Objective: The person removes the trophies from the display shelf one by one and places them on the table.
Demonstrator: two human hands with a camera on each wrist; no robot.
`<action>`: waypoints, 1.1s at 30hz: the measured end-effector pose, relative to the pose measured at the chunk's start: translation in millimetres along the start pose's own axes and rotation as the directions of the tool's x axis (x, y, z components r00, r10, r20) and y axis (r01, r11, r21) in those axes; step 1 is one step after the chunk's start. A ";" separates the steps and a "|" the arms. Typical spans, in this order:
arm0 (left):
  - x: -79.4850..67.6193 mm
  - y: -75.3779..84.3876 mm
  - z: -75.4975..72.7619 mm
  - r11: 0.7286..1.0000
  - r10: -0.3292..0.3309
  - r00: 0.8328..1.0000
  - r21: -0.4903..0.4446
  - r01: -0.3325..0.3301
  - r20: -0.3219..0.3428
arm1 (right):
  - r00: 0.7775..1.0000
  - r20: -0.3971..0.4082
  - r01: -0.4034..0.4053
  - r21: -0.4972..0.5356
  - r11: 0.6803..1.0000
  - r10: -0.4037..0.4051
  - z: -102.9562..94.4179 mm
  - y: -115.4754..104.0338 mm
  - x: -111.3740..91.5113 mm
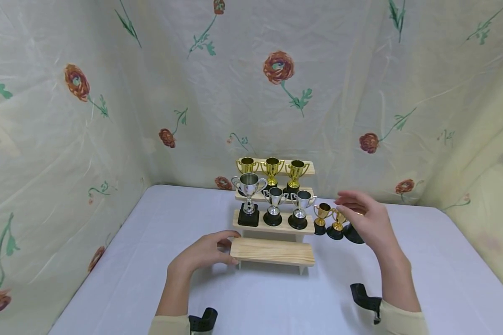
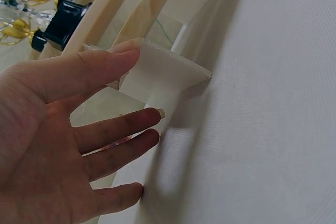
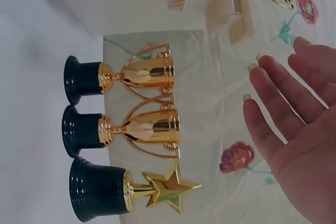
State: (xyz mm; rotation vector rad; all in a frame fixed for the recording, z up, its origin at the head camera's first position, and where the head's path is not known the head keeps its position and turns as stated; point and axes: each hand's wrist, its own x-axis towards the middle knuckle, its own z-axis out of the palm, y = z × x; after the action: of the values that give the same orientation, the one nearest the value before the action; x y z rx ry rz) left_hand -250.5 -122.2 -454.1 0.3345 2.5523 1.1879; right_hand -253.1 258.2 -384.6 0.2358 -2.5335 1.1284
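A tiered wooden stand (image 1: 272,250) has white side panels. My left hand (image 1: 204,251) grips the left end of its bare lowest step, thumb in front and index finger behind; the other fingers spread loosely in the left wrist view. Three silver trophy cups (image 1: 274,204) stand on the step above, the left one tallest. Behind them are three gold trophy cups (image 1: 295,172). My right hand (image 1: 370,221), fingers extended and apart, hovers over a star trophy (image 3: 168,186) beside two small gold cups (image 3: 149,72). In the head view the hand hides the star.
A white cloth covers the table (image 1: 272,302). Flower-printed curtains (image 1: 327,102) hang behind it and at both sides. The small trophies stand in a row against the stand's right side. Black wrist mounts (image 1: 362,295) sit at both cuffs.
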 end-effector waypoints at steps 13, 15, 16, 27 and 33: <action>1.8 -1.8 0.7 1.000 0.009 1.000 0.005 -0.009 0.005 | 0.997 0.023 0.068 0.044 0.997 -0.069 15.0 -7.7 1.9; 1.6 -1.4 0.8 1.000 0.002 1.000 0.005 -0.002 0.005 | 0.997 0.025 0.075 0.046 0.996 -0.076 16.8 -7.8 2.8; 1.4 -1.2 0.8 1.000 -0.002 1.000 0.004 0.002 0.005 | 0.996 0.026 0.078 0.049 0.996 -0.079 17.6 -7.9 3.2; 0.8 -0.6 0.7 1.000 -0.003 1.000 0.002 0.003 0.004 | 0.993 0.003 0.115 0.135 0.984 -0.116 29.8 -18.6 2.4; 0.6 -0.4 -0.4 1.000 -0.005 1.000 0.000 0.005 0.003 | 0.990 -0.047 0.138 0.143 0.980 -0.133 38.8 -19.5 4.6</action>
State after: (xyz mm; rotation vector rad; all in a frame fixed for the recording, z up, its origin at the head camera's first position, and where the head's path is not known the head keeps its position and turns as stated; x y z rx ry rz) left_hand -251.2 -122.5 -454.3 0.3300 2.5489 1.1843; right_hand -261.4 216.3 -393.4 0.4150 -2.3655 1.2530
